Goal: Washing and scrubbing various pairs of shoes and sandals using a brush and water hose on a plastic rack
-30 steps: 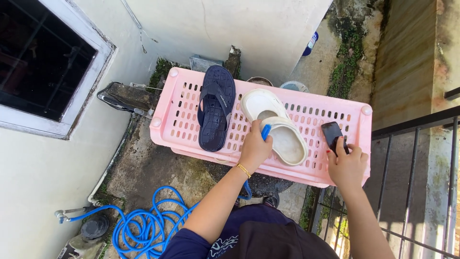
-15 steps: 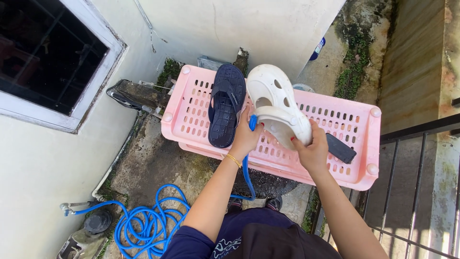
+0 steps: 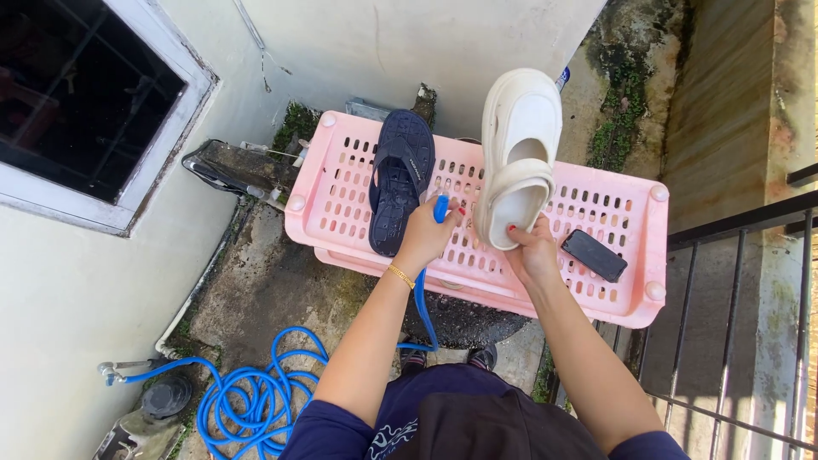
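While the right hand (image 3: 532,251) lifts a white clog (image 3: 517,153) by its heel at centre frame, fingers clenched on it, the left hand (image 3: 423,234) grips a blue hose (image 3: 423,290). Both arms reach forward over the pink rack (image 3: 613,204).

Between the left hand (image 3: 423,236) and the right hand (image 3: 532,253) the pink rack (image 3: 341,200) lies bare; a navy sandal (image 3: 400,181) blocks just left of the left hand; a black phone (image 3: 594,255) lies just right of the right hand; beyond it, open slats; the white clog (image 3: 517,153) fills the space above the right hand.
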